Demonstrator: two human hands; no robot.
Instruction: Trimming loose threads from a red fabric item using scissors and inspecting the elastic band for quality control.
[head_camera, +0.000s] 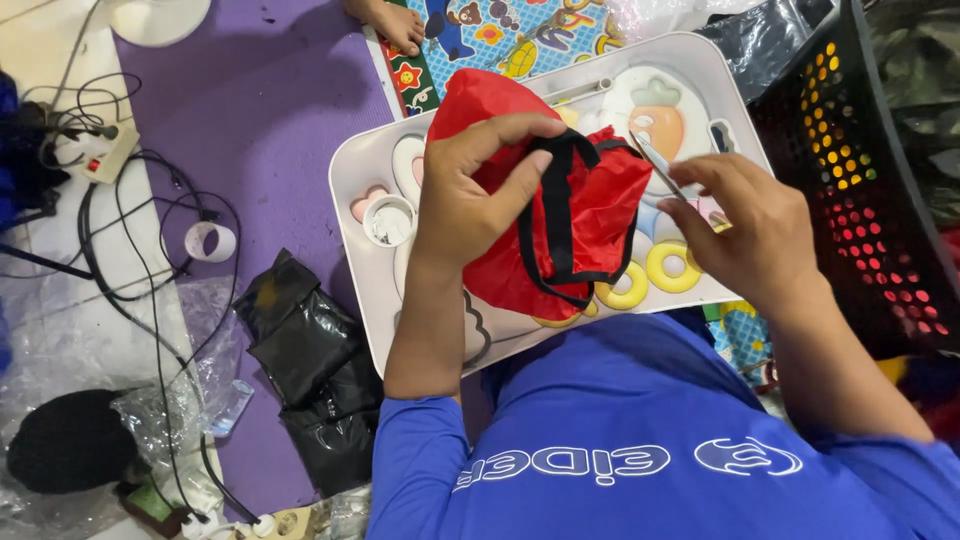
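Cables (150, 260) and black plastic bags (310, 370) are lying on the purple mat (270, 120) beside the white tray table (360, 180), and a black perforated basket (870, 180) is standing on the other side. Left hand (470, 190) is gripping the thin red fabric bag (590, 200) with black straps on the table, while right hand (750, 230) is pinching a slim silvery tool (655, 165) near it

Red bag (590, 215) with black strap (557, 215) lay crumpled beneath the left fingers (520, 135). Thin metal tool (657, 165) angled between the right fingertips (700, 170), tip touching the bag.
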